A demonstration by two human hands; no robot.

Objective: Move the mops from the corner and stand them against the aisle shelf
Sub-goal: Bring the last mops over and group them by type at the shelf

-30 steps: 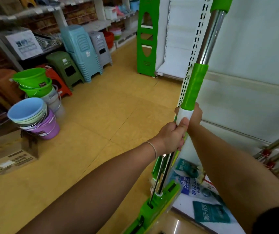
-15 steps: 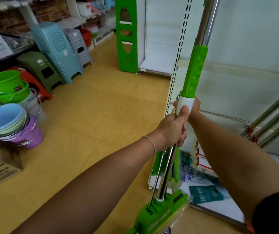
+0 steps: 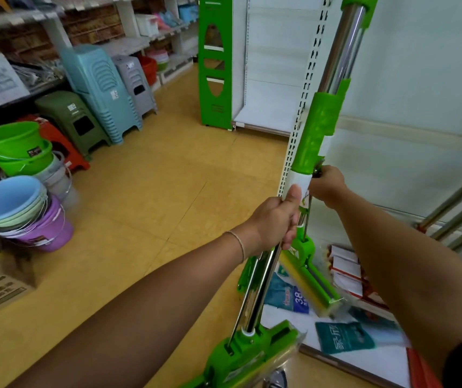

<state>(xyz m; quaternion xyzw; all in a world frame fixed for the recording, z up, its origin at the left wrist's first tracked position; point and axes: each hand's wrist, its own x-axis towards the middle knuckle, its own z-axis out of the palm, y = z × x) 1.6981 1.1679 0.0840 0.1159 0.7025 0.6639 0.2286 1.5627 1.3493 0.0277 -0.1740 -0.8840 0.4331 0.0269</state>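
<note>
Both hands: L (image 3: 273,222) & R (image 3: 326,186) grip mops (image 3: 312,141).

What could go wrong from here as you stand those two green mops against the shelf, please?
1. The near mop, gripped by the left hand, has its green head on smooth floor beside the shelf base; leaned steeply, it might slide out.
2. The far mop's head sits among packets on the bottom shelf, so it may rest unevenly.
3. The right hand holds close to the slotted upright; fingers could get pinched.
</note>
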